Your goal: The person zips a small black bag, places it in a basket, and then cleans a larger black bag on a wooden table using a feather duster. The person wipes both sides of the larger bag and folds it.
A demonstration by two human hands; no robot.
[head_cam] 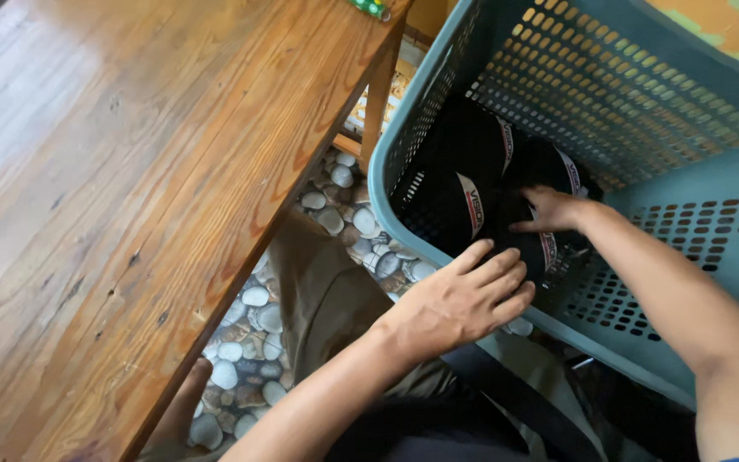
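Note:
A teal perforated plastic laundry basket [643, 111] stands to my right. Black garments with white bands [472, 171] lie at its bottom. My left hand [464, 299] rests over the basket's near rim, fingers together, touching the black cloth just inside. My right hand [553, 210] reaches down into the basket, fingers pressed on the black garments. Whether either hand has a firm hold on the cloth is hidden.
A long wooden table [130, 188] fills the left side, with one leg [378, 94] close to the basket. Under it is a pebble-pattern floor [250, 325]. My olive trouser leg [327, 299] lies between table and basket. A small green object [369, 7] sits at the table's far edge.

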